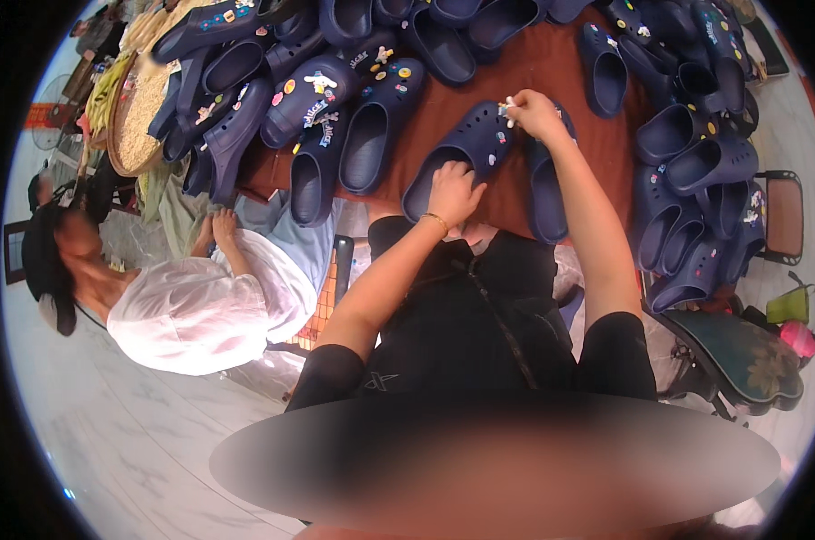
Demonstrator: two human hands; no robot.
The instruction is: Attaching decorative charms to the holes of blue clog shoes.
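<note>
A navy foam clog [472, 135] with holes in its upper lies in front of me on the brown tabletop, its toe pointing away. My left hand [455, 191] reaches into its foot opening, with the fingers bent and holding it. At the toe, my right hand [535, 115] pinches a small white shoe charm [507, 103] beside the clog's upper. The charm's exact shape is partly covered by the fingers. Just right of this clog, partly under my right forearm, lies another navy clog [548, 193] with charms near its toe.
Piled navy clogs, many with colourful charms, crowd the table's left [310, 90] and right [709, 162]. A person in a white top [214, 292] sits at my left. A round tray of pale grains [142, 112] stands beyond. A chair [741, 355] stands at the right.
</note>
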